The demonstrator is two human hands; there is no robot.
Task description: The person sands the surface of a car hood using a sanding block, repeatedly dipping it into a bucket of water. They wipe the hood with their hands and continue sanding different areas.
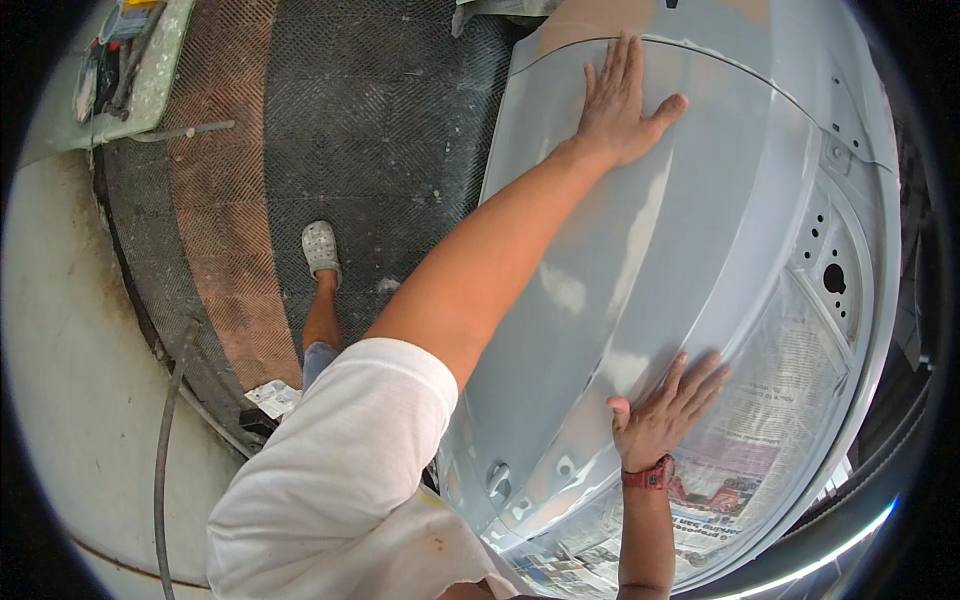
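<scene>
A car side panel (pixel 560 240) in grey primer, with paler smooth patches, stretches in front of me. My left hand (pixel 620 105) lies flat on its far part, just below a curved panel seam, fingers extended and thumb out to the right. Lower down, my right hand (pixel 665 415) rests where the panel meets the window area, fingers spread. Newspaper (pixel 745 430) under clear plastic covers that window opening, partly beneath the right hand. A red watch (pixel 650 475) circles my right wrist. Neither hand holds anything. Near the panel's lower end is a door handle recess (pixel 498 480).
Ribbed black matting (pixel 380 120) with a reddish strip (pixel 225 180) covers the floor at left, where my foot in a pale clog (pixel 320 248) stands. A hose (pixel 168 450) crosses a light panel (pixel 80 350). Tools lie on a board (pixel 155 85) at the far left.
</scene>
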